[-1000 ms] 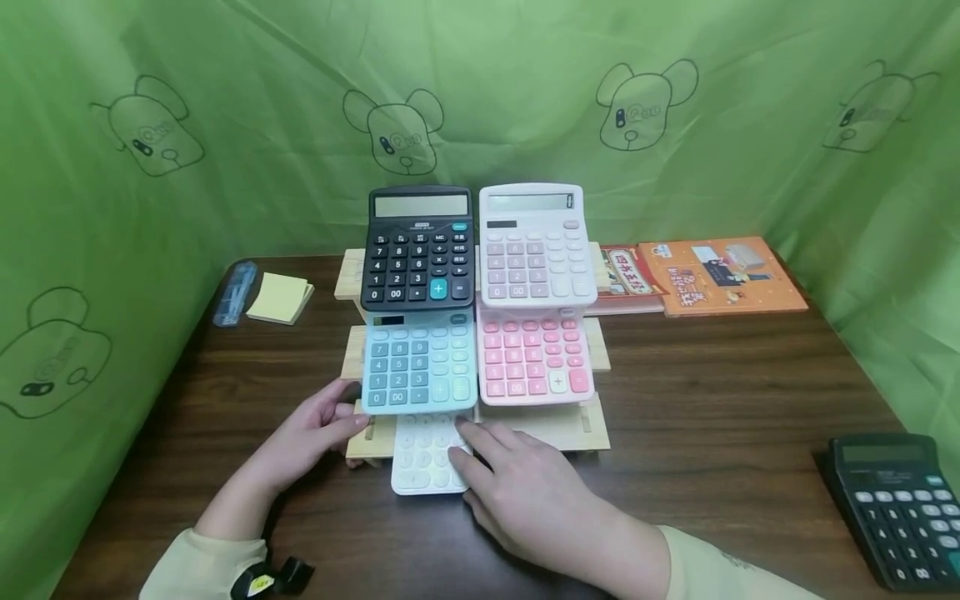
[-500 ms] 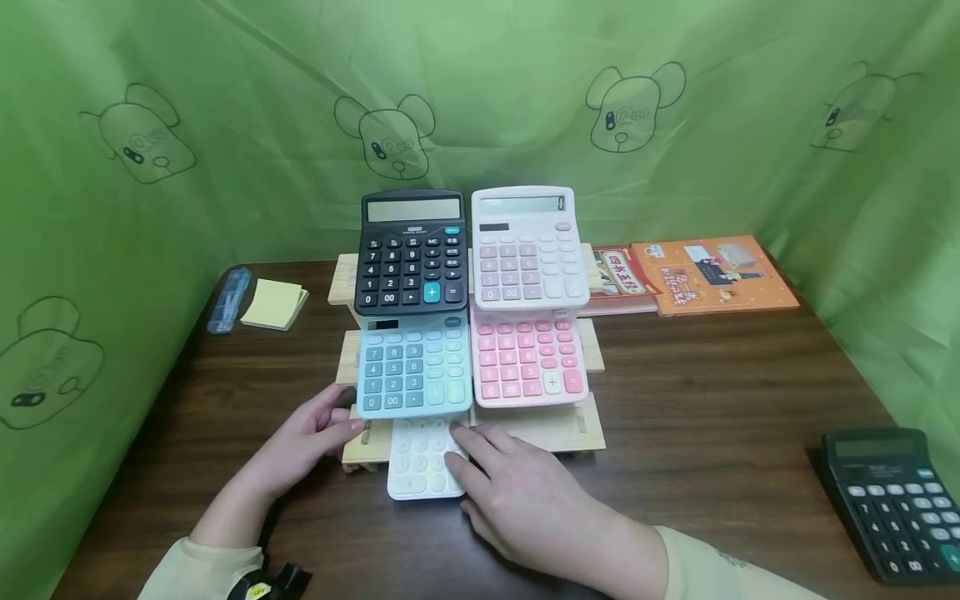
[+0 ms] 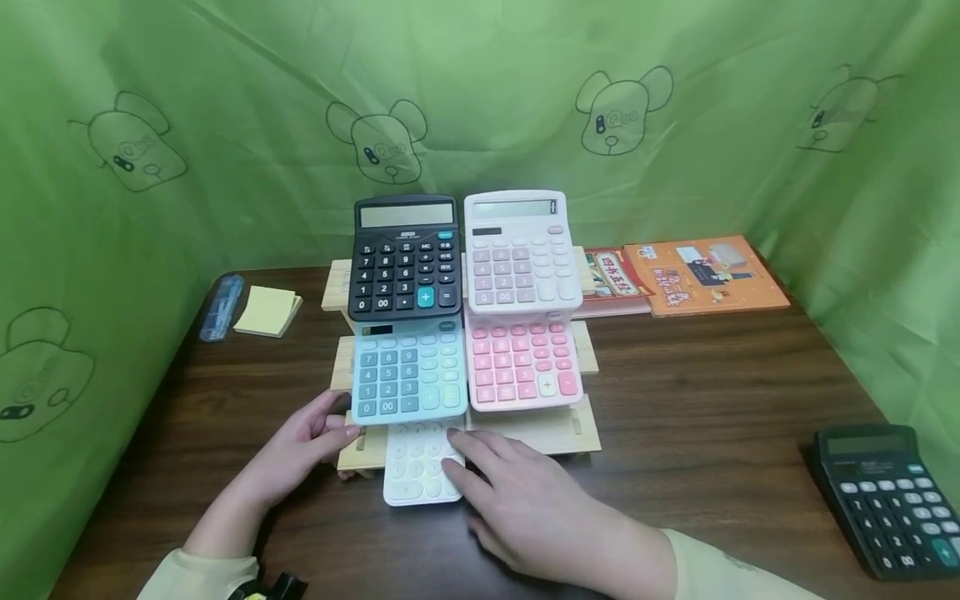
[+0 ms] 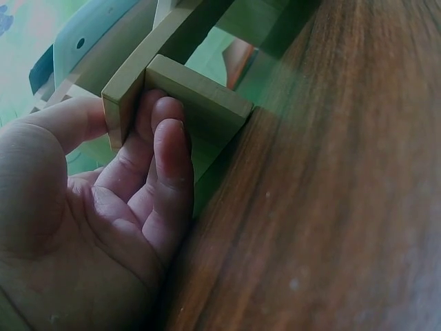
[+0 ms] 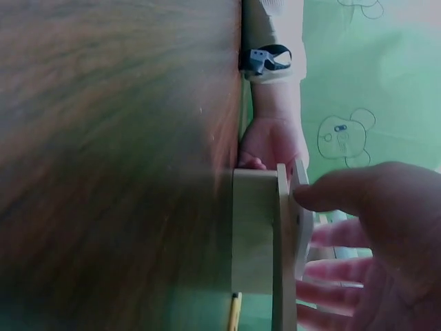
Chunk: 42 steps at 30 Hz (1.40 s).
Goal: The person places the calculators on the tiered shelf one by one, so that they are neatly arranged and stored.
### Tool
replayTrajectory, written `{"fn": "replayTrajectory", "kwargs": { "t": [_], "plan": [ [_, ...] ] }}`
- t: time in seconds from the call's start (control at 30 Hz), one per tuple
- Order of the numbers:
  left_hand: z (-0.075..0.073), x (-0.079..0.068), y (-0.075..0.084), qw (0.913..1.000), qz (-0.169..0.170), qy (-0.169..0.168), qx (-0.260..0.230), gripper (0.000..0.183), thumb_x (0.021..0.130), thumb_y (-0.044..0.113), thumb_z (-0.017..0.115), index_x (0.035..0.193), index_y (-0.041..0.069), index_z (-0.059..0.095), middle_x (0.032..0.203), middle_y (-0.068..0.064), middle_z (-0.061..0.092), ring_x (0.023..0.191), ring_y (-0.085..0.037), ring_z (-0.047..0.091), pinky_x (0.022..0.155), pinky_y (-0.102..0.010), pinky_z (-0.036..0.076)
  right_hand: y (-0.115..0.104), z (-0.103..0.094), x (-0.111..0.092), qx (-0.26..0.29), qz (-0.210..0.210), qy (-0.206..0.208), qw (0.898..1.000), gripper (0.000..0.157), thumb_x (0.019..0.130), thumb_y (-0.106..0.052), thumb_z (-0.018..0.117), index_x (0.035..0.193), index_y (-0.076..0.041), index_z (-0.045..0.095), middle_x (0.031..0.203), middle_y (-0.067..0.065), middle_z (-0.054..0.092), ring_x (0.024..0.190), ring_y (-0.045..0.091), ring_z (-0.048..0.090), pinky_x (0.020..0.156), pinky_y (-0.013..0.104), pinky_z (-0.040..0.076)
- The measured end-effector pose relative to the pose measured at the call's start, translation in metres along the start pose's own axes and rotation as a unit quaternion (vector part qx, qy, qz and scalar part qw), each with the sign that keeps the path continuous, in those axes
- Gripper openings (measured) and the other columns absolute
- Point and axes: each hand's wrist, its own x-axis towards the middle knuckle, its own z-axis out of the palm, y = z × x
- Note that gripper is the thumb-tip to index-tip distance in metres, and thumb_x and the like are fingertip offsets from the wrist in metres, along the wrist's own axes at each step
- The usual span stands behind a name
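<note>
A stepped wooden stand (image 3: pixel 525 429) holds calculators on its tiers. My left hand (image 3: pixel 303 437) grips its front left corner, thumb on the edge of the lowest board and fingers curled beneath, as the left wrist view shows. A small white calculator (image 3: pixel 411 479) lies on the lowest tier and juts past its front edge. My right hand (image 3: pixel 525 508) touches this calculator's right side with its fingertips, from above. Above are a light blue calculator (image 3: pixel 408 375) and a pink calculator (image 3: pixel 521 367). On top sit a black calculator (image 3: pixel 403 258) and a white-and-lilac calculator (image 3: pixel 521 250).
Another black calculator (image 3: pixel 885 500) lies at the table's right. Behind the stand, to its right, are an orange book (image 3: pixel 705 275) and a red book (image 3: pixel 613 273). Yellow sticky notes (image 3: pixel 267 310) and a clear blue object (image 3: pixel 222 308) lie at back left. Green cloth (image 3: pixel 495 100) surrounds the table.
The head view has shifted slightly, so the scene sits a little lower and further left. Both hands keep their places on the stand and the small white calculator.
</note>
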Motion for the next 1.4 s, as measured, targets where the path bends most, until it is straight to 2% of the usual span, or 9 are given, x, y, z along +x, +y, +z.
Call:
{"fn": "replayTrajectory", "kwargs": {
  "t": [0.2,0.37,0.57,0.63,0.87,0.97,1.13,1.27,1.4],
  "plan": [
    [0.001,0.002,0.0,1.0,0.001,-0.003,-0.005,0.061,0.101,0.02,0.053,0.15,0.01,0.02,0.103,-0.021,0.067,0.066,-0.039,0.064,0.063,-0.045,0.056,0.008,-0.007,-0.018,0.011,-0.001,-0.03,0.999,0.071,0.083,-0.038,0.07,0.141,-0.005,0.047,0.148,0.015,0.039,0.136,0.03,0.037,0.11,0.042,0.033],
    [0.001,0.001,-0.001,1.0,0.004,0.0,-0.002,0.06,0.101,0.019,0.054,0.151,0.011,0.021,0.104,-0.022,0.067,0.067,-0.038,0.065,0.063,-0.044,0.056,0.017,-0.01,-0.037,0.007,0.026,-0.04,0.999,0.07,0.082,-0.038,0.071,0.14,-0.006,0.049,0.148,0.013,0.04,0.138,0.029,0.034,0.112,0.044,0.031],
    [0.001,-0.003,-0.004,0.9999,0.009,-0.003,-0.009,0.059,0.101,0.016,0.053,0.15,0.009,0.021,0.102,-0.023,0.067,0.065,-0.037,0.065,0.061,-0.043,0.056,0.028,-0.011,-0.061,0.024,0.047,-0.026,0.998,0.067,0.082,-0.033,0.073,0.139,-0.007,0.051,0.15,0.011,0.038,0.139,0.03,0.032,0.111,0.049,0.029],
    [0.0,-0.003,-0.005,0.9998,0.018,-0.006,-0.011,0.058,0.101,0.014,0.052,0.15,0.008,0.021,0.102,-0.024,0.066,0.064,-0.037,0.064,0.059,-0.044,0.056,0.032,-0.012,-0.068,0.026,0.053,-0.021,0.998,0.065,0.083,-0.032,0.072,0.139,-0.007,0.051,0.15,0.012,0.037,0.139,0.031,0.032,0.111,0.05,0.029],
    [0.0,0.0,-0.005,0.9998,0.014,-0.008,-0.015,0.057,0.101,0.015,0.052,0.15,0.01,0.022,0.103,-0.023,0.066,0.065,-0.037,0.064,0.059,-0.044,0.056,0.045,-0.02,-0.094,0.03,0.094,-0.007,0.995,0.064,0.087,-0.033,0.068,0.142,-0.009,0.049,0.152,0.009,0.035,0.139,0.029,0.032,0.111,0.051,0.028],
    [0.0,0.001,-0.004,0.9996,0.016,-0.014,-0.018,0.058,0.101,0.015,0.051,0.15,0.01,0.021,0.104,-0.024,0.066,0.065,-0.038,0.064,0.059,-0.044,0.056,0.053,-0.023,-0.109,0.028,0.141,-0.014,0.99,0.066,0.086,-0.034,0.069,0.144,-0.013,0.047,0.153,0.006,0.035,0.138,0.025,0.034,0.111,0.05,0.029],
    [0.0,0.003,-0.002,0.9996,0.014,-0.015,-0.017,0.057,0.101,0.015,0.052,0.149,0.01,0.022,0.102,-0.024,0.066,0.065,-0.039,0.064,0.059,-0.045,0.056,0.065,-0.033,-0.135,0.023,0.227,-0.051,0.972,0.068,0.086,-0.038,0.07,0.146,-0.02,0.045,0.148,0.003,0.041,0.135,0.022,0.038,0.108,0.052,0.033],
    [-0.001,0.002,-0.002,0.9993,0.024,-0.021,-0.021,0.057,0.101,0.014,0.052,0.15,0.011,0.022,0.101,-0.025,0.066,0.063,-0.039,0.063,0.057,-0.045,0.055,0.074,-0.039,-0.152,0.017,0.261,-0.057,0.963,0.069,0.085,-0.039,0.071,0.145,-0.02,0.045,0.146,0.006,0.043,0.131,0.028,0.042,0.103,0.057,0.036],
    [0.0,0.001,-0.002,0.9989,0.03,-0.027,-0.024,0.057,0.102,0.014,0.051,0.15,0.011,0.021,0.102,-0.026,0.066,0.062,-0.038,0.062,0.055,-0.046,0.055,0.088,-0.046,-0.17,0.001,0.289,-0.041,0.956,0.076,0.081,-0.039,0.075,0.146,-0.017,0.043,0.145,0.013,0.042,0.127,0.036,0.044,0.096,0.064,0.037]
  ]
}}
